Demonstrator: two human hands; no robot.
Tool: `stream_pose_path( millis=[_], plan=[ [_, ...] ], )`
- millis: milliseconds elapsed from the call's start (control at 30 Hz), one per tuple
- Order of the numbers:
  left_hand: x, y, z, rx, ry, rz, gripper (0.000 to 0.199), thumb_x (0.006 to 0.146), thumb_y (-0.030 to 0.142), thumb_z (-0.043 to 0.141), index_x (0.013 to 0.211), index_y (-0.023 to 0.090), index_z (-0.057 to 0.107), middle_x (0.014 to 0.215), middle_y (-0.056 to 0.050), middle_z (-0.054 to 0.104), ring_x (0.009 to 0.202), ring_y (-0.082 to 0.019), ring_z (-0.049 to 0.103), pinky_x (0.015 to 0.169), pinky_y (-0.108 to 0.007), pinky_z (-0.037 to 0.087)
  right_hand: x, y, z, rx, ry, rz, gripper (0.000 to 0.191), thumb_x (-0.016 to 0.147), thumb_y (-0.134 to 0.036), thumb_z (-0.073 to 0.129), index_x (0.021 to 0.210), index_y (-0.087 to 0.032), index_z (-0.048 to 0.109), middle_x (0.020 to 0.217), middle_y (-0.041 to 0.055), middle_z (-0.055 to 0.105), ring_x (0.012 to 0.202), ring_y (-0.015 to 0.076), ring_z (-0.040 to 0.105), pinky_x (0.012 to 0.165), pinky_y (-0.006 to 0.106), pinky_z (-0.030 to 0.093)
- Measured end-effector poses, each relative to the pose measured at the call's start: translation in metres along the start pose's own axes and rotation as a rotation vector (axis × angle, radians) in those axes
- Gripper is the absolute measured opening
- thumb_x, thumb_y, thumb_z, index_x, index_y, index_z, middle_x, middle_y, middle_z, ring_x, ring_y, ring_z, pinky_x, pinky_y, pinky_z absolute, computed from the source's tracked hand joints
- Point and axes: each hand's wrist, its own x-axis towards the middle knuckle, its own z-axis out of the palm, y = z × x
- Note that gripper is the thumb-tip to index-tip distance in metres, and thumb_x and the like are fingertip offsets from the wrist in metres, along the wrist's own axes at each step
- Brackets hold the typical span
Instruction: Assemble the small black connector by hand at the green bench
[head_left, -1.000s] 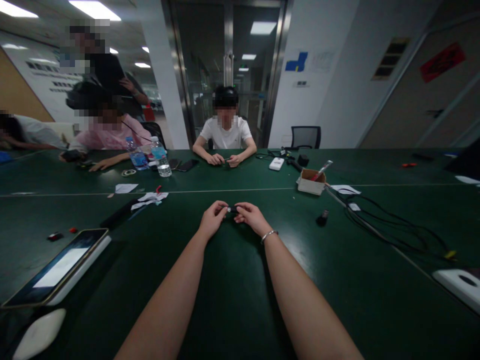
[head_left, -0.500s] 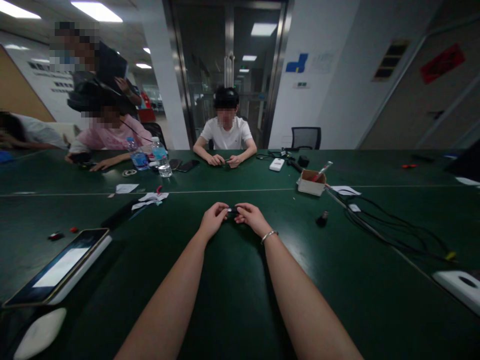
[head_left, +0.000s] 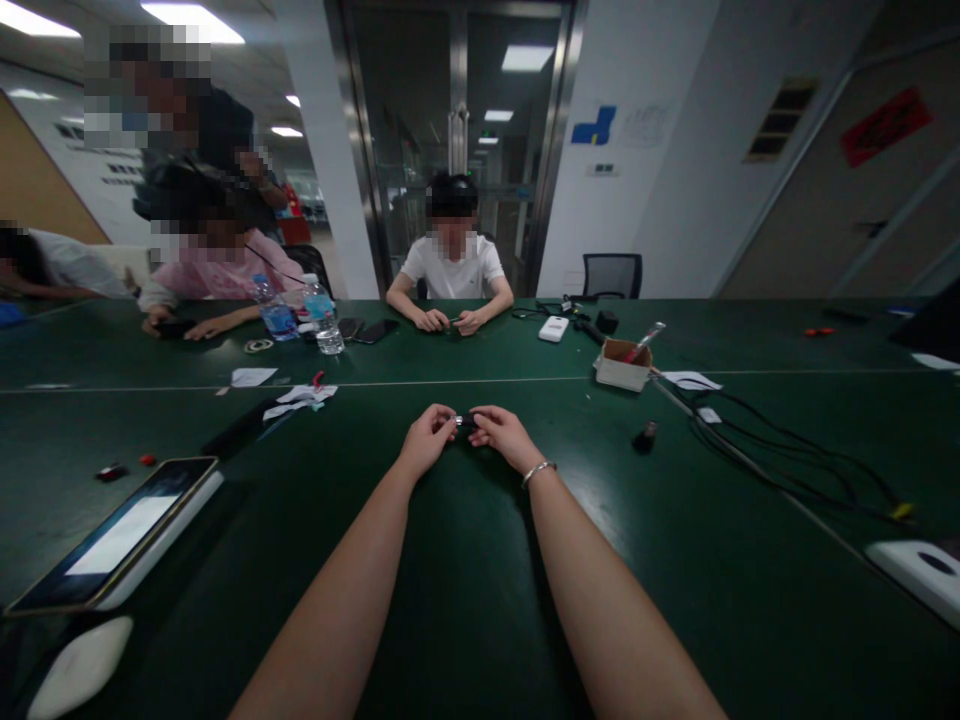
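Note:
Between my hands, a little above or on the dark green table [head_left: 465,600], is a small black piece with a silver end [head_left: 465,421]; its kind is too small to make out. My left hand [head_left: 429,438] pinches its silver end. The fingers of my right hand [head_left: 504,436] are closed on its black end, with a silver bracelet [head_left: 538,472] at that wrist. To the right of my right hand stands a small dark object with a greyish top [head_left: 645,437].
At left lie a phone [head_left: 127,530] on a white block, a white mouse [head_left: 82,665] and paper scraps [head_left: 300,398]. At right are an open box [head_left: 624,370], black cables [head_left: 795,465] and a white device [head_left: 919,575]. Bottles [head_left: 322,318] stand near people across the table.
My hands and the small piece hold almost the same pose. At far left, the standing person and the seated person in pink have shifted their hands slightly.

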Motion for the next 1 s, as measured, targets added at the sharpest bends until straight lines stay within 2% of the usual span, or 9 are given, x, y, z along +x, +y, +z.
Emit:
stream_pose_path(
  millis=[267, 500, 700, 1000],
  plan=[
    [-0.0021, 0.0047, -0.0005, 0.036, 0.067, 0.045, 0.026, 0.075, 0.034, 0.062, 0.097, 0.02, 0.062, 0.092, -0.005, 0.064, 0.073, -0.014, 0.06, 0.064, -0.026, 0.048, 0.0009, 0.0006, 0.0002, 0.007, 0.01, 0.01, 0.015, 0.081, -0.017, 0.063, 0.096, -0.013, 0.061, 0.069, 0.0023, 0.065, 0.054, 0.0107, 0.065, 0.053, 0.021, 0.055],
    [-0.0016, 0.0047, 0.0003, 0.013, 0.035, 0.045, 0.026, 0.078, 0.041, 0.056, 0.093, 0.02, 0.061, 0.075, 0.0, 0.06, 0.062, -0.012, 0.058, 0.059, -0.024, 0.046, 0.0018, 0.0013, 0.0004, 0.021, 0.01, 0.016, 0.016, 0.08, -0.016, 0.064, 0.095, -0.013, 0.06, 0.07, 0.0022, 0.065, 0.054, 0.0104, 0.065, 0.053, 0.02, 0.054],
    [-0.0011, 0.0037, -0.0012, 0.025, 0.015, 0.025, 0.026, 0.074, 0.036, 0.061, 0.094, 0.02, 0.063, 0.075, -0.001, 0.061, 0.068, -0.013, 0.059, 0.063, -0.025, 0.046, 0.0011, -0.0005, 0.0006, 0.015, 0.016, 0.022, 0.014, 0.081, -0.014, 0.063, 0.095, -0.013, 0.061, 0.071, 0.0026, 0.065, 0.053, 0.0104, 0.065, 0.053, 0.021, 0.054],
    [-0.002, 0.0052, -0.001, -0.001, -0.005, 0.004, 0.035, 0.074, 0.045, 0.061, 0.094, 0.016, 0.063, 0.075, -0.004, 0.066, 0.067, -0.014, 0.061, 0.065, -0.028, 0.046, 0.0024, 0.0019, -0.0007, 0.01, 0.017, 0.012, 0.014, 0.081, -0.016, 0.062, 0.095, -0.013, 0.061, 0.069, 0.0024, 0.065, 0.053, 0.01, 0.065, 0.052, 0.02, 0.054]
  ],
)
